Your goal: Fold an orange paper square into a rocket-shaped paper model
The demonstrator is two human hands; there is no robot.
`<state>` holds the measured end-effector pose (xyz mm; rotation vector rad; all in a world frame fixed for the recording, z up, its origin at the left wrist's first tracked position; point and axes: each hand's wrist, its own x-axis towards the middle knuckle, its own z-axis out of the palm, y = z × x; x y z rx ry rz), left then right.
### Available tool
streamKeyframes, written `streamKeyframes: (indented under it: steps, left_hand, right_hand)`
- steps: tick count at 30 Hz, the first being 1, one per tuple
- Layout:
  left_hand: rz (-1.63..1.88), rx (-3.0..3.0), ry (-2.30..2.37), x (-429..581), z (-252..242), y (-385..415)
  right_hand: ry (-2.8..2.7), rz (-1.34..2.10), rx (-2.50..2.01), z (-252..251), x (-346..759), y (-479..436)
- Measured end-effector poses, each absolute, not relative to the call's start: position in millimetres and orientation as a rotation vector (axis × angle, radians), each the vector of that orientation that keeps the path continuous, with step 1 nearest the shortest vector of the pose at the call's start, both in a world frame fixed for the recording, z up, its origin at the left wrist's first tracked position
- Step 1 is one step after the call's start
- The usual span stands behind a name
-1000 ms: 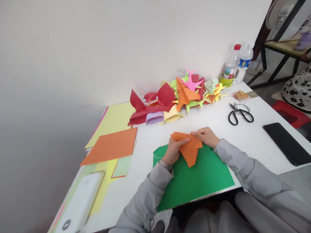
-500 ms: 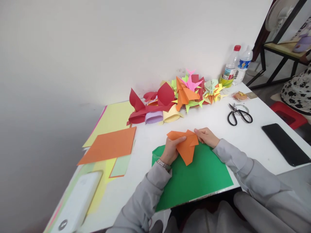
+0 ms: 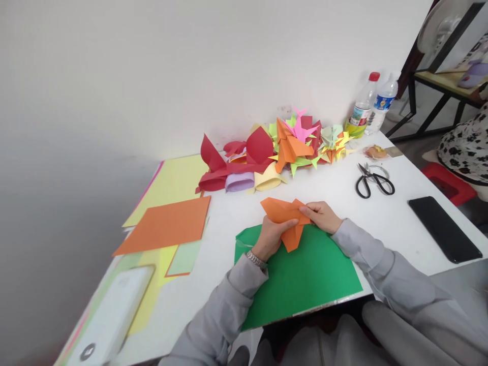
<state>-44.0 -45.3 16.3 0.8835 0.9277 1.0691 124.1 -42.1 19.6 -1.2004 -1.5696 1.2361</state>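
Observation:
A folded orange paper plane (image 3: 293,237) is held up over the green sheet (image 3: 305,284) near the table's front edge. My left hand (image 3: 269,236) grips it from the lower left, the thumb lying across its middle. At its right end, my right hand (image 3: 322,214) pinches the paper between thumb and fingers. The fingers of my left hand are partly hidden behind the paper. Part of the green sheet is covered by my left forearm.
Orange paper (image 3: 168,223) lies over coloured sheets at left, with a white box-like device (image 3: 114,310) nearer me. Folded paper figures (image 3: 292,145) pile against the wall. Scissors (image 3: 373,180), a black phone (image 3: 444,229) and bottles (image 3: 360,109) are at right. A person's patterned clothing (image 3: 463,147) shows beyond.
The orange paper plane has tilted, showing more of its upper face. My left thumb has slid right along it, and my right hand has moved slightly inward over its right end.

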Motion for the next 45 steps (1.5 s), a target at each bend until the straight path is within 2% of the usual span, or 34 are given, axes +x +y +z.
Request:
streamKeyframes:
  steps: [4, 14, 45]
  left_hand:
    - [1.062, 1.022, 0.973, -45.0, 11.9, -45.2]
    - [1.048, 1.032, 0.988, -42.7, 16.2, -47.1]
    - [1.1, 1.001, 0.961, -42.3, 14.8, -43.8]
  right_hand:
    - [-1.621, 1.183, -1.192, 16.4, 123.6, -42.4]
    - [-1.545, 1.387, -1.141, 14.0, 121.1, -41.7]
    - [-1.457, 1.319, -1.253, 16.3, 123.1, -39.5]
